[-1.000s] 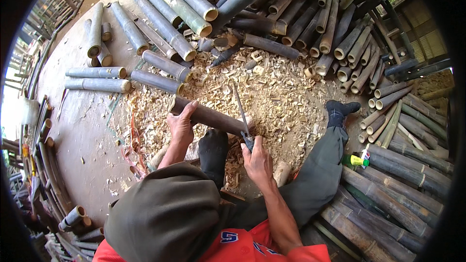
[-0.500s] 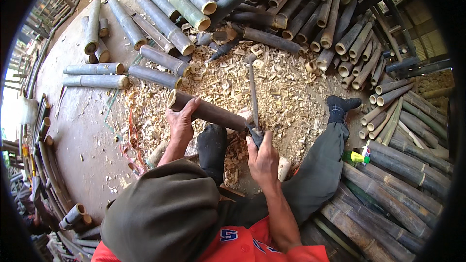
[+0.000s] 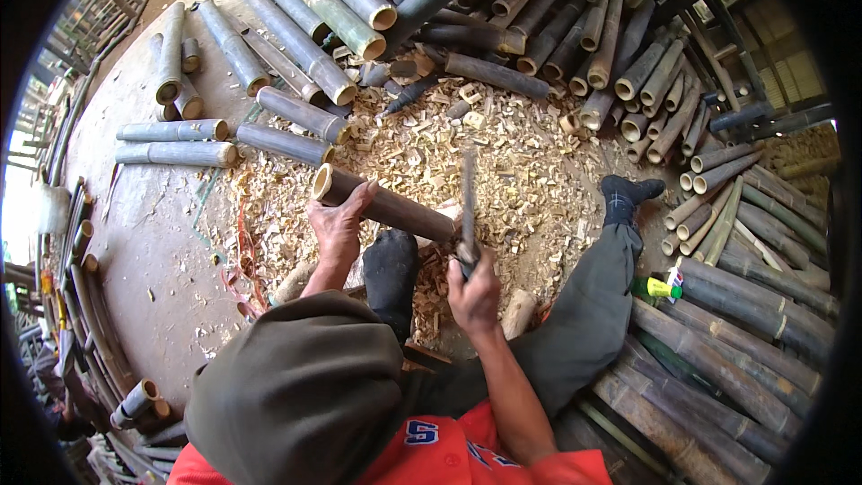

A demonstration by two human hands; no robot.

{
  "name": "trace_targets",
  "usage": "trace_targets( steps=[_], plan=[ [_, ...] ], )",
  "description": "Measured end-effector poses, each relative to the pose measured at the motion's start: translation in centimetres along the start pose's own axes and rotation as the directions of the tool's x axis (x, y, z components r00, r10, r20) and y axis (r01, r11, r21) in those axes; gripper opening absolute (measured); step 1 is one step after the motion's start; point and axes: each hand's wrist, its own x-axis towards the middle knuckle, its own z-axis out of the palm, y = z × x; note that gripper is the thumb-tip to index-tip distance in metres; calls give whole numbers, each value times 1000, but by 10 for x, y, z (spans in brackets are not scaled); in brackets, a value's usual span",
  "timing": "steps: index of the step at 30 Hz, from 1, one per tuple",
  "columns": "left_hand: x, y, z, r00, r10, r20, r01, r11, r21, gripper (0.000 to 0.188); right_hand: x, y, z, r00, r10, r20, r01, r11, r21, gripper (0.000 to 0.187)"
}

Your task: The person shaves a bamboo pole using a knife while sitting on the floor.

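Observation:
My left hand [image 3: 337, 226] wraps round a dark brown bamboo tube [image 3: 388, 207] near its open left end. The tube slants down to the right, above my black-covered left foot [image 3: 391, 269]. My right hand [image 3: 474, 289] is closed on the dark handle of a long, narrow-bladed hand tool [image 3: 469, 202]. Its blade points away from me and crosses close by the tube's right end. Motion blurs the blade, so I cannot tell whether it is a saw or a knife, nor whether it touches the tube.
Pale bamboo chips [image 3: 530, 171] cover the ground ahead. Cut bamboo tubes [image 3: 175, 153] lie at the left, with bigger stacks at the back and right. My right leg [image 3: 593, 296] stretches rightward. A green bottle with a yellow cap [image 3: 660, 287] rests on the right-hand bamboo.
My right hand has drawn back toward me and slightly left with the tool, whose blade tip is now nearer. My left hand and the bamboo tube stay almost in place.

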Motion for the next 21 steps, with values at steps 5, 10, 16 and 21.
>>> trace_targets(
  steps=[5,10,16,21],
  plan=[
    [6,-5,-13,992,62,111,-65,998,22,40,13,32,-3,997,65,49,-60,994,-96,37],
    [10,-2,-28,981,-66,181,72,997,-29,41,-3,-13,-21,962,-181,-202,212,967,139,33],
    [5,13,-14,976,-44,214,50,998,-24,47,8,17,6,997,34,63,-20,977,-215,37],
    [11,14,-36,965,-124,232,110,991,73,60,-3,-40,-33,974,-163,-160,189,968,164,31]
  ],
)
